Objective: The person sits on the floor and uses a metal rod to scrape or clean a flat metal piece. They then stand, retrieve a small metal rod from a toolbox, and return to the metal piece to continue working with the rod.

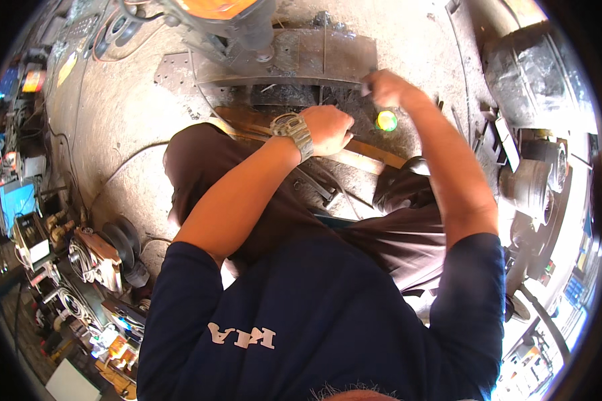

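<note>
My left hand (328, 131), with a watch (293, 134) on its wrist, is closed just in front of a flat metal plate (341, 57). Anything inside its fingers is hidden. At the plate's right front corner is my right hand (389, 89), closed and slightly blurred. A small greyish bit shows at its fingertips, too unclear to name. Over the plate's left part stands a drill-press-like machine (247, 27) with an orange top. A round yellow-green thing (386, 120) lies on the floor below my right hand.
A wooden plank (374, 152) lies before my crossed legs. A perforated metal plate (174, 72) sits left of the machine. Cables (124, 164) cross the floor. At right are a large drum-like container (535, 73) and a metal cylinder (528, 190); tools and parts crowd the left.
</note>
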Demonstrator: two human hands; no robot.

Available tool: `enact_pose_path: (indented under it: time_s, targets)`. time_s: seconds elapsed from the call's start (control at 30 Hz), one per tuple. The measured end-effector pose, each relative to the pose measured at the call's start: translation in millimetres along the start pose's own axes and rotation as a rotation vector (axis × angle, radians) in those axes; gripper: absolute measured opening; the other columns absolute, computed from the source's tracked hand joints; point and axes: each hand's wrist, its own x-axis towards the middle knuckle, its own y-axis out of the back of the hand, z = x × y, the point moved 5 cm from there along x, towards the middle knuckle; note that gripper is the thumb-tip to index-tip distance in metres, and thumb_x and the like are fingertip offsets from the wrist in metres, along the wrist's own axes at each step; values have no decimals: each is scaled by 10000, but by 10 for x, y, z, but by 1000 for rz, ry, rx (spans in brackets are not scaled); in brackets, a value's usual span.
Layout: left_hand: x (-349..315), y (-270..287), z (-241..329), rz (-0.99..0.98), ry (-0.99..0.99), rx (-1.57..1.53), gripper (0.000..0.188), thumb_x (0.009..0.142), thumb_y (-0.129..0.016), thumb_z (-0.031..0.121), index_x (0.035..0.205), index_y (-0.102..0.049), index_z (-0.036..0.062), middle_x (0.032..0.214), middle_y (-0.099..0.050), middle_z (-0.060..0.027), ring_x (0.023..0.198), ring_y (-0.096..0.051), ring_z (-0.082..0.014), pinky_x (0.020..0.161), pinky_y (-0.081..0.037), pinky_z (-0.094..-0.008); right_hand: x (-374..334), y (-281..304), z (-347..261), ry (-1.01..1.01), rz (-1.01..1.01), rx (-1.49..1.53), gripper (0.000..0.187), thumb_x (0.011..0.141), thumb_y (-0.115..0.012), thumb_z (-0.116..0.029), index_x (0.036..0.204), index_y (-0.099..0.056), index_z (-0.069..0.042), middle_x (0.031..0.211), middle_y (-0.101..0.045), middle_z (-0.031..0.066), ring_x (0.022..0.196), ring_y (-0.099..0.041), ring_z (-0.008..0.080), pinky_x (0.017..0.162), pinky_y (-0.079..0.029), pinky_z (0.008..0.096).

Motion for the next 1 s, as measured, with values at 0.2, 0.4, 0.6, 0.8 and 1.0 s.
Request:
enact_pose_path:
  time_s: [0.2,0.4,0.6,0.8,1.0]
  targets:
    - [-68,-208,-248,-51,142,10,252,917,-581,124,1131,-652,10,1048,-723,-253,998,-693,-450,859,-555,-544,-947,993,486,-1,269,-218,319,963,-598,-93,1264,-701,-96,1212,-730,180,1055,-718,280,930,-575,393]
    - [-215,-11,127,141,17,-138,453,874,-517,-20,1319,-593,25,1125,-723,-234,1066,-691,-420,908,-551,-517,-1448,583,1055,-153,158,368,345,961,-698,-200,1255,-682,-20,1085,-746,161,848,-716,226,772,-592,373]
    - [-300,33,-164,298,195,-243,623,883,-527,-19,1501,-465,29,1028,-749,-224,1007,-717,-393,923,-566,-452,-1477,752,901,-97,356,291,326,957,-726,-241,1197,-721,-20,1043,-761,165,857,-717,212,828,-570,350]
    - [-277,95,-297,410,71,-565,678,1005,-513,4,1619,-225,5,1150,-750,-152,849,-706,-242,846,-578,-361,-1422,625,-194,182,407,264,291,991,-698,-221,1233,-731,-61,1055,-775,128,902,-729,210,854,-577,361]
    - [-371,181,45,533,2,-567,702,1025,-543,36,1629,-188,-2,1074,-752,-97,821,-677,-176,798,-571,-322,-1470,292,-827,296,456,186,265,984,-704,-246,1203,-739,-100,1024,-768,147,934,-753,250,860,-575,372]
